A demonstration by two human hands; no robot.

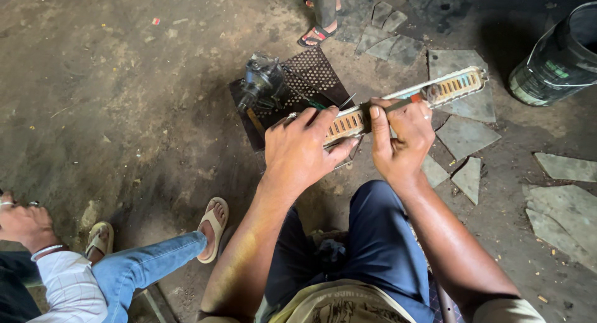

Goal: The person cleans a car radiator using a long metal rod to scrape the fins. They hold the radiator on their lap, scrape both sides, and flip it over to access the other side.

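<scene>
Head view, left to right: my left hand (305,152) is gripping the slotted metal strip (404,102), held above the floor (124,80); my right hand (401,139) is pinching a thin tool (398,103) against it. Slipping tool risks cutting fingers. Far right, a dark bucket (559,61) is bearing a pale, green-marked label.

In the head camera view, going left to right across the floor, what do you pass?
A seated person's white sleeve → their sandalled foot → dark motor part on a perforated sheet → left hand → right hand, both gripping the long slotted metal strip → dark bucket.
</scene>
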